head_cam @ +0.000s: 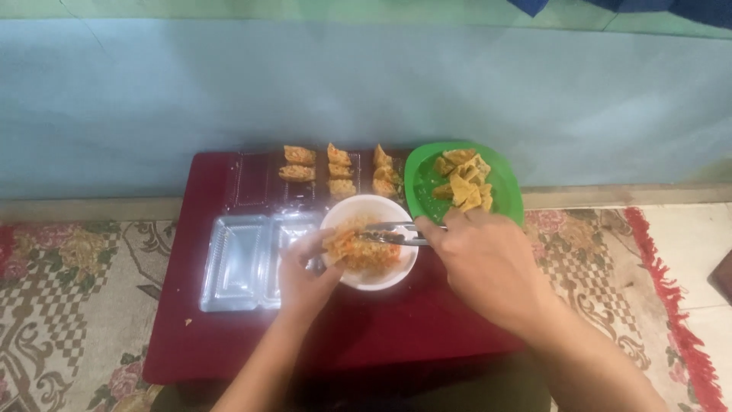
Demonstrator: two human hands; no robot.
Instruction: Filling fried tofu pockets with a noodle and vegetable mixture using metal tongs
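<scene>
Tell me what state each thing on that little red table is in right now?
White round bowl: holds orange shredded filling, part full.
Metal spoon: held by right hand, tip over the filling.
Filled wrapper piece: pinched in left hand, above the bowl.
Green plastic plate: holds a pile of fried wrappers.
Clear plastic tray: open, part filled with stuffed pieces.
Clear plastic box: open, nothing inside.

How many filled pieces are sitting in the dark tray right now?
6 visible in the dark tray: left pair, middle three, right stack, where more may be hidden.
</scene>
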